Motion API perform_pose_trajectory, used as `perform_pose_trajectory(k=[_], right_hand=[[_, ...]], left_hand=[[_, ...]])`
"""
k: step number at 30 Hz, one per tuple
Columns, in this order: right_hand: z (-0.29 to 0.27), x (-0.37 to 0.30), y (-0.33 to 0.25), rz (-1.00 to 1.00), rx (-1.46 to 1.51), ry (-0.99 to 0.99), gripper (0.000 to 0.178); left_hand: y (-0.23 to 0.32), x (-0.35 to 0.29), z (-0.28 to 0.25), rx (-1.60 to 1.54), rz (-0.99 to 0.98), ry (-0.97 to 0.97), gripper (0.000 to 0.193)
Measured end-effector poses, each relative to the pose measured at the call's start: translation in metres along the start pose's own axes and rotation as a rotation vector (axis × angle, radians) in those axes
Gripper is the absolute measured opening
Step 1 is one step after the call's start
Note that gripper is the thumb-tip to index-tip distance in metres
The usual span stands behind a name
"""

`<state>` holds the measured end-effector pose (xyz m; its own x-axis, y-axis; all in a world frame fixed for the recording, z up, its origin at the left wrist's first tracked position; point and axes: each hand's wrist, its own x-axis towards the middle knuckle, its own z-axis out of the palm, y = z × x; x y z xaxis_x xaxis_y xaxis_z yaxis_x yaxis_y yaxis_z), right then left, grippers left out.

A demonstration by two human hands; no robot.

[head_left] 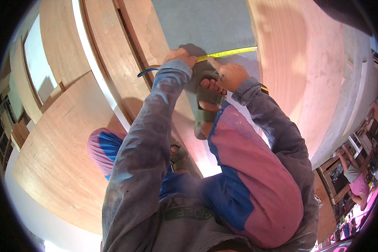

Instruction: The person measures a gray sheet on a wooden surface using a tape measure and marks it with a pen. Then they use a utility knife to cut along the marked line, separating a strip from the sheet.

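Your left hand (179,56) grips the tape (231,53), stretched over the grey surface (206,23); your right hand (232,77) points, its grasp unclear. You're apparently measuring; reading calls for steady tension.

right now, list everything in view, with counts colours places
flat surface: 1, grey, top centre
tape measure: 1, yellow, over flat surface
strap: 1, blue, left of centre
plywood sheets: several, brown, both sides
strip: 1, white, left
striped object: 1, yellow-black, right of centre
co-worker: 1, pink clothing, far right
sandals: 2, olive, centre
trousers: 1 pair, pink-blue, below
sleeves: 2, grey, either side
left hand: 1, bare, gripping tape measure
right hand: 1, bare, pointing at tape measure
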<state>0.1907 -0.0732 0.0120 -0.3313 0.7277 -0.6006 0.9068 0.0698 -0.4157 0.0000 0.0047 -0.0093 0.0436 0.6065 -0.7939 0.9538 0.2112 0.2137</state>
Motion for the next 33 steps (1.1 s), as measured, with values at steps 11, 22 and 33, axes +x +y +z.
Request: perform_pose_trajectory(k=[11, 22, 33], right_hand=[[0.005, -0.001, 0.004, 0.019, -0.009, 0.007, 0.079], [-0.002, 0.002, 0.008, 0.046, -0.016, -0.028, 0.077], [-0.004, 0.005, 0.005, 0.052, -0.013, -0.033, 0.072]], left_hand=[[0.001, -0.003, -0.003, -0.011, -0.004, -0.013, 0.045], [0.002, -0.003, -0.004, 0.072, 0.019, -0.011, 0.046], [0.011, -0.012, -0.006, 0.126, 0.058, 0.014, 0.05]])
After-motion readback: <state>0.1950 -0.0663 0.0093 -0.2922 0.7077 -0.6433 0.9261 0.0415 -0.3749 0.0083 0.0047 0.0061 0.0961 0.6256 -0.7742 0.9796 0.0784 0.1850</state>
